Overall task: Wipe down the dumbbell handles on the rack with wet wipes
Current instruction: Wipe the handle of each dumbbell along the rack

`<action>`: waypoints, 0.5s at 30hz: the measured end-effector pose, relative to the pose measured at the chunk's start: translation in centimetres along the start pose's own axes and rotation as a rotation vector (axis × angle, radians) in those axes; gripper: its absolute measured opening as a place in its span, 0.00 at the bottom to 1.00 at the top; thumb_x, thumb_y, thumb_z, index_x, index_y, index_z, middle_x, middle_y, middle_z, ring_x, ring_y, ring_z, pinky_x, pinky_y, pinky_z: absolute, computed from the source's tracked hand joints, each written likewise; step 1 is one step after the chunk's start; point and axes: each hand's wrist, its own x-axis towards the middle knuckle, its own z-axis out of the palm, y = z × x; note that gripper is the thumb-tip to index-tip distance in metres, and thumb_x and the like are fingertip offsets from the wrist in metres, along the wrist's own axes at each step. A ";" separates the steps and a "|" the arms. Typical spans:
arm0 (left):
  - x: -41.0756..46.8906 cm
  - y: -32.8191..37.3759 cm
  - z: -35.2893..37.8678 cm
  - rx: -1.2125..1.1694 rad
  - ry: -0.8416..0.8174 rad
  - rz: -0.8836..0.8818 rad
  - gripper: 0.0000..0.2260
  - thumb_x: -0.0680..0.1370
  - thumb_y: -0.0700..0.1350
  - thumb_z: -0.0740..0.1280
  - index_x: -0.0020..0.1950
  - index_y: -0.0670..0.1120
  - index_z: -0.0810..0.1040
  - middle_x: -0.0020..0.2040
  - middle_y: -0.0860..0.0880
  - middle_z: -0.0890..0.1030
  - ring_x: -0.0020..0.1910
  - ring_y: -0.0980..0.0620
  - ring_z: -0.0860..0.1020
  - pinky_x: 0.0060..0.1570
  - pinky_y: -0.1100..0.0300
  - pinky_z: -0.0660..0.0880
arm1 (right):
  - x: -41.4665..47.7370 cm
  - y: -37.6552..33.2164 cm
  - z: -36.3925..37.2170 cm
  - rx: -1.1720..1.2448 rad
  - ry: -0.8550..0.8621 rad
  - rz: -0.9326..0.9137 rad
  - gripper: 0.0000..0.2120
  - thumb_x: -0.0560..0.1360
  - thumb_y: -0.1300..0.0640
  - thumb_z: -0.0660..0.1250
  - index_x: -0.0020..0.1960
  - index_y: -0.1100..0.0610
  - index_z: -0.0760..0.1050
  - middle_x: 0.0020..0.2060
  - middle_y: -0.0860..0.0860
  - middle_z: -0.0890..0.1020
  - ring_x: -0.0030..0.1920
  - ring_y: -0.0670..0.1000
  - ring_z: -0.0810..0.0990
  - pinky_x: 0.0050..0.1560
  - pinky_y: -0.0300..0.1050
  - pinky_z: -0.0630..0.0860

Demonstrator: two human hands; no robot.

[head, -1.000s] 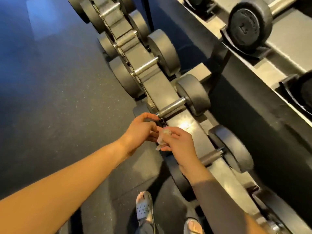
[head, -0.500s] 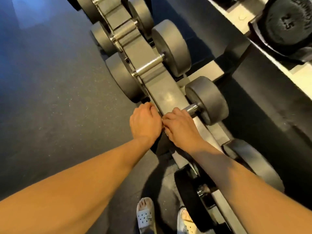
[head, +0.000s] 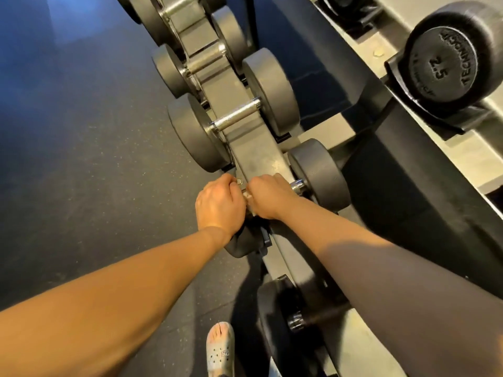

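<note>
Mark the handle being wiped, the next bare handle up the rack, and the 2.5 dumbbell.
handle being wiped (head: 297, 184): head view, its shiny exposed end.
next bare handle (head: 236, 117): head view, middle of the knurled bar.
2.5 dumbbell (head: 443, 63): head view, its stamped end face.

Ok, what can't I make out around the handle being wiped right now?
Head view:
- handle: right hand covers all but its right end.
- wet wipe: only a pale scrap shows between the hands.
- near head: mostly under left hand.

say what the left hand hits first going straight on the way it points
The left hand would meet the right hand first, gripping the dumbbell handle just ahead; they look almost touching.
</note>
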 end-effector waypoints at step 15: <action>0.1 -0.2 0.1 0.018 -0.001 0.002 0.13 0.84 0.45 0.56 0.52 0.47 0.81 0.49 0.47 0.83 0.50 0.46 0.79 0.53 0.49 0.74 | -3.3 0.3 5.4 0.007 0.453 -0.153 0.08 0.70 0.62 0.75 0.46 0.57 0.78 0.43 0.53 0.78 0.42 0.55 0.79 0.35 0.46 0.72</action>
